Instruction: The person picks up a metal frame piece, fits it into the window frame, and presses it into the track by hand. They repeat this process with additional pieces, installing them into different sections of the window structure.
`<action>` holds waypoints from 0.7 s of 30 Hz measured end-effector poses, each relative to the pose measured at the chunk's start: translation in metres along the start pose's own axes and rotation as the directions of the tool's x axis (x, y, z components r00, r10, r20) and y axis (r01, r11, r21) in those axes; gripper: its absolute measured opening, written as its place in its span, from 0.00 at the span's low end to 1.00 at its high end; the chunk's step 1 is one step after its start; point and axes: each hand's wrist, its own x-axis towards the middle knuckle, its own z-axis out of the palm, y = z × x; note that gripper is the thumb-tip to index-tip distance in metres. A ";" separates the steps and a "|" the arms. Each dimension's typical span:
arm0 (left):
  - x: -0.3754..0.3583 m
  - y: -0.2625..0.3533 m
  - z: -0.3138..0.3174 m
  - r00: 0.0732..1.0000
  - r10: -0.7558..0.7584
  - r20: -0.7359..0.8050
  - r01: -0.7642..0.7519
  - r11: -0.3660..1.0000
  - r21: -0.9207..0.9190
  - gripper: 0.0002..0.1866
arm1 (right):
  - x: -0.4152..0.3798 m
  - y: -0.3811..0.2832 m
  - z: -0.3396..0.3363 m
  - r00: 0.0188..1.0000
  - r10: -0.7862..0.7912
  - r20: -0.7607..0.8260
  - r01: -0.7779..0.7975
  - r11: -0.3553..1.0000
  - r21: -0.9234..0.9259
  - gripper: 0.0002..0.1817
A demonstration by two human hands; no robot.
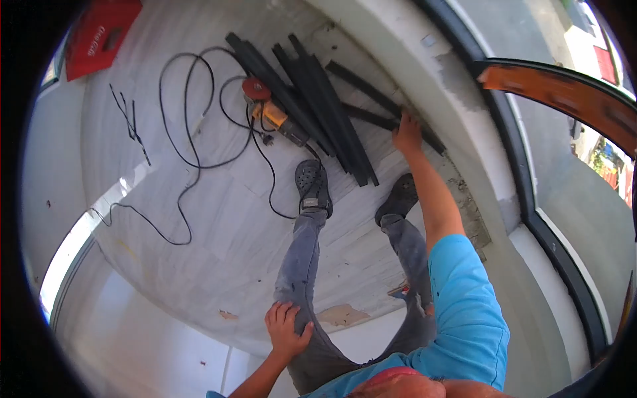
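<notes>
My left hand [286, 330] rests on my thigh with its fingers spread, holding nothing. My right hand [407, 136] reaches down to the floor by the wall, its fingers closed over a long, thin dark strip [365, 84]. The fingertips are partly hidden against it. Left of that strip lie several longer dark profiles [325, 109], side by side and overlapping. An angle grinder [279, 121] with an orange body and a red disc [256, 89] lies against them.
A black cord [188, 142] loops over the floor left of the grinder. Thin dark pieces [133, 123] lie further left. A red Coca-Cola box [103, 38] stands at the far left. Along the right run a low ledge [458, 79] and a dark window frame [524, 159].
</notes>
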 end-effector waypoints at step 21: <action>0.026 0.221 -0.156 0.997 -0.076 -0.010 0.002 0.157 -0.988 0.19 | -0.324 -0.139 -0.539 0.909 -0.372 0.188 0.234 0.828 0.509 0.20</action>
